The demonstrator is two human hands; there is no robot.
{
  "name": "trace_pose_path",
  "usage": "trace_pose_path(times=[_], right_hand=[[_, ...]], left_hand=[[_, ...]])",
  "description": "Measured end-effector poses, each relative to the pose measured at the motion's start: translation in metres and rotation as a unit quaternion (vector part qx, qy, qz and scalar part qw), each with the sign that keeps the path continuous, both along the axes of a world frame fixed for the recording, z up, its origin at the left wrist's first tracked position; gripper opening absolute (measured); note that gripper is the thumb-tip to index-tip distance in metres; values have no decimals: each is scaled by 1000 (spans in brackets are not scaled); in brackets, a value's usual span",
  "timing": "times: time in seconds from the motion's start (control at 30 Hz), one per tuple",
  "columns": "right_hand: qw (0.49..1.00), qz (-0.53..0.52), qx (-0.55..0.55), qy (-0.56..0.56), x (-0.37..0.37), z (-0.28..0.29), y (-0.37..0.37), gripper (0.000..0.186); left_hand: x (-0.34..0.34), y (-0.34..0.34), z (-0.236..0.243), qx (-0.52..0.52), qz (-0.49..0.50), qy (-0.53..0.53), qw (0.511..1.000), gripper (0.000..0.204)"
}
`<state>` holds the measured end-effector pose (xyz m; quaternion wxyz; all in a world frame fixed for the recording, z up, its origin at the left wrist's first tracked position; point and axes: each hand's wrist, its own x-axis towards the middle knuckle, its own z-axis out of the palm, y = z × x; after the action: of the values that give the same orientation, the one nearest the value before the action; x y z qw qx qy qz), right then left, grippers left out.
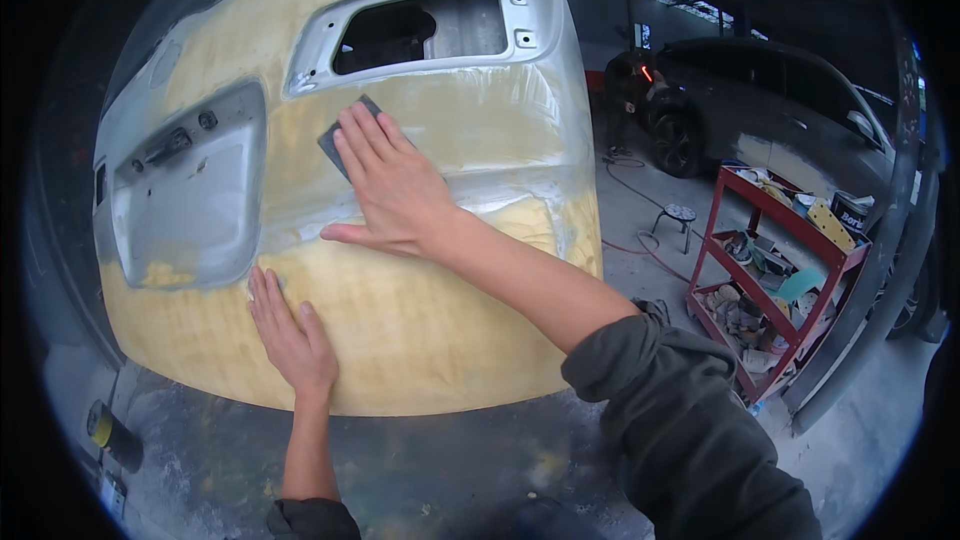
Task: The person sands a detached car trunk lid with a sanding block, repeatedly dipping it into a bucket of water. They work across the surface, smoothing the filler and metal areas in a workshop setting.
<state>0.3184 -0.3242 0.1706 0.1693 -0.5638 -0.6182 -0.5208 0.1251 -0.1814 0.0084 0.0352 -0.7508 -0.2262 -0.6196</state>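
- Under the right hand (393,183), most of the grey sanding pad (337,140) is hidden — only its upper-left corner shows past the fingertips, so its full shape cannot be made out.
- From the head camera, that right hand lies flat with fingers together and thumb spread, pressing the pad against the car body panel (400,320), just below the panel's cut-out opening (420,32).
- Lower down, the left hand (292,335) rests open and flat on the yellow filler, holding nothing; the two hands are apart, the pad well above the left one.
- Both forearms enter from the lower edge, the sleeves cut off there.
- Off to the right stands a red tool cart (775,280) — its shelf contents too jumbled to tell apart — with a dark car (770,100) behind it.
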Motion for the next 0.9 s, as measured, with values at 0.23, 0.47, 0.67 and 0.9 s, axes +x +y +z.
trace_pose_path(times=[0.23,0.47,0.67,0.9], right_hand=[[991,-130,19,-2,82,30,-92,102],[981,-125,124,82,38,34,-12,117],[998,-59,0,-32,58,45,-27,108],[995,-100,-25,-4,60,-18,-115,104]], left_hand=[[-5,0,-2,-12,8,-2,1000,61],[4,-5,-1,6,5,-15,1000,61],[2,0,-4,-6,-3,-4,1000,60],[2,1,-2,5,16,-19,1000,59]])
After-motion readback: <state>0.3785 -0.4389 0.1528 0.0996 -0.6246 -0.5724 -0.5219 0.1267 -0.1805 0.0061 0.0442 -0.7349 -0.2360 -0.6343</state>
